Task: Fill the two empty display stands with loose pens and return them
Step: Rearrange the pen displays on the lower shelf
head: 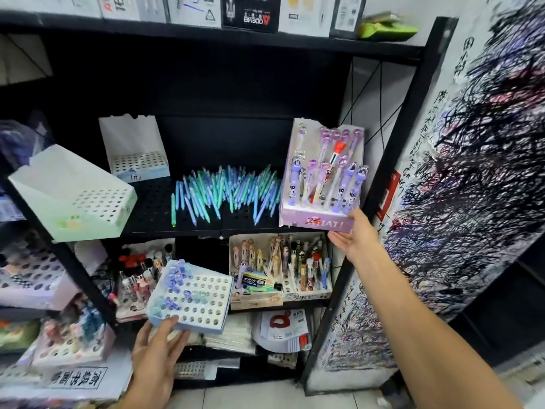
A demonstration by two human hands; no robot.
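Observation:
A pile of loose blue and green pens (pixel 227 190) lies on the middle black shelf (pixel 153 202). An empty white stand with a grid of holes (pixel 137 152) sits at the shelf's back left. Another empty pale green stand (pixel 73 196) tilts at the shelf's left edge. My right hand (pixel 354 234) grips the front right corner of a purple stand (pixel 318 222) that holds several purple character pens, at the shelf's right end. My left hand (pixel 156 349) holds a light blue stand (pixel 200 299) from below, low in front of the lower shelf; it carries several blue-topped pens.
The lower shelf holds boxes packed with character pens (pixel 283 267). More stands with pens (pixel 67 340) crowd the left side. Boxes line the top shelf (pixel 250 10). A scribbled paper sheet (pixel 457 172) covers the wall to the right of the black upright (pixel 392 160).

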